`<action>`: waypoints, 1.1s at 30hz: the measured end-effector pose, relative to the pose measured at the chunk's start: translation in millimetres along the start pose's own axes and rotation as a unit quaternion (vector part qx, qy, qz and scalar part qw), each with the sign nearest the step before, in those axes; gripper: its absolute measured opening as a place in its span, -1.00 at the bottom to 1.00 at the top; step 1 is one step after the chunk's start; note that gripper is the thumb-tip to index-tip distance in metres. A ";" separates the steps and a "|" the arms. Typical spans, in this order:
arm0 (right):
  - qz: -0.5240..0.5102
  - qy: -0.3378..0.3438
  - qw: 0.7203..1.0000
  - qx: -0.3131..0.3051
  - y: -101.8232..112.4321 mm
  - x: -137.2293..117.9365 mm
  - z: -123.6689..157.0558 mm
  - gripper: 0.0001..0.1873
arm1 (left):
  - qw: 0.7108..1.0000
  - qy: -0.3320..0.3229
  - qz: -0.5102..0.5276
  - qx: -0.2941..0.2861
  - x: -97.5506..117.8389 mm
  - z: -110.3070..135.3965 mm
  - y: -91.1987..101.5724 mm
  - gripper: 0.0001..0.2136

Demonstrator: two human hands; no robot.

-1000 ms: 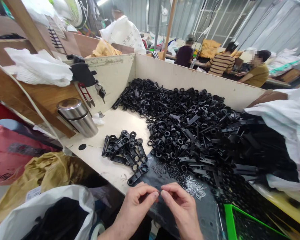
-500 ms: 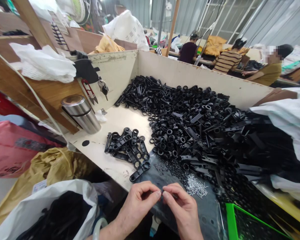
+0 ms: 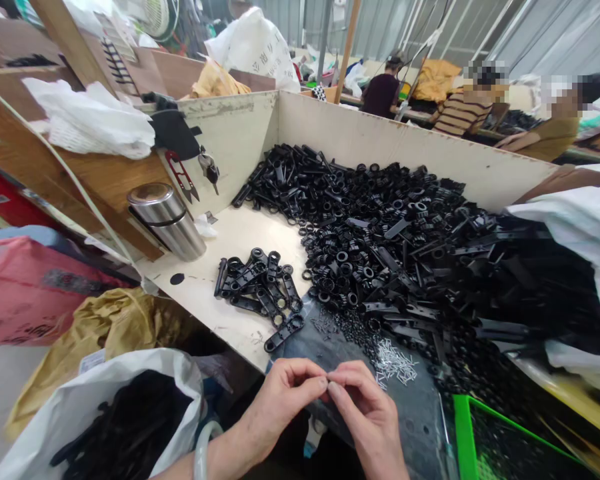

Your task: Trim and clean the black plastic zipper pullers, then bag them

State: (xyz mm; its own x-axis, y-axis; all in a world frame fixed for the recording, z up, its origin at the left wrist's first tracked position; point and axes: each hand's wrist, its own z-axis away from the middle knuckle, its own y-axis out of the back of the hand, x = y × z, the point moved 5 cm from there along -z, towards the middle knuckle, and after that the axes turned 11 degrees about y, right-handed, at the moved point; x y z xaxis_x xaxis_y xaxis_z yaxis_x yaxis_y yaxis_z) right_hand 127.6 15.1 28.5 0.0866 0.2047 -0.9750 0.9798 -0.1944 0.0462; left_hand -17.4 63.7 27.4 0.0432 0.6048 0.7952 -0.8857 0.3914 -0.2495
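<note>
My left hand (image 3: pixel 294 390) and my right hand (image 3: pixel 364 403) meet at the fingertips over the dark mat (image 3: pixel 405 417) at the table's near edge. Both are closed in a pinch. Whatever sits between the fingertips is tiny and mostly covered; I cannot make out what it is. Just beyond my right hand lies a heap of silver pins (image 3: pixel 396 362), with small black parts (image 3: pixel 353 333) beside it. Farther left, several black ribbed plastic arms with ring ends (image 3: pixel 260 283) lie in a loose pile, one of them (image 3: pixel 284 332) nearest my left hand.
A large heap of black plastic parts (image 3: pixel 370 233) fills the walled table's middle and right. A steel flask (image 3: pixel 167 223) stands at left near hanging red snips (image 3: pixel 180 175). A green crate (image 3: pixel 464 433) is at lower right, a white sack (image 3: pixel 145 367) at lower left. Other people sit beyond the wall.
My two hands have come closer, their fingertips now touching or nearly so. The view has shifted slightly. The piles look the same.
</note>
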 end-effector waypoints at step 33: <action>0.232 0.173 0.956 0.048 2.9 -16.4 -5.6 -0.87 | 0.986 0.058 0.109 0.115 -14.2 1.2 -2.6 -0.74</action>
State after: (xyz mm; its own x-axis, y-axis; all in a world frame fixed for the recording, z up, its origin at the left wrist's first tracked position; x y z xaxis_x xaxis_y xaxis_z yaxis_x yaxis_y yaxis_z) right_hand 130.0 16.5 45.9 0.5783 0.3761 -0.7239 0.8019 -0.4254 0.4195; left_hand -16.2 53.2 17.4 -0.1198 0.7372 0.6650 -0.9605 0.0834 -0.2654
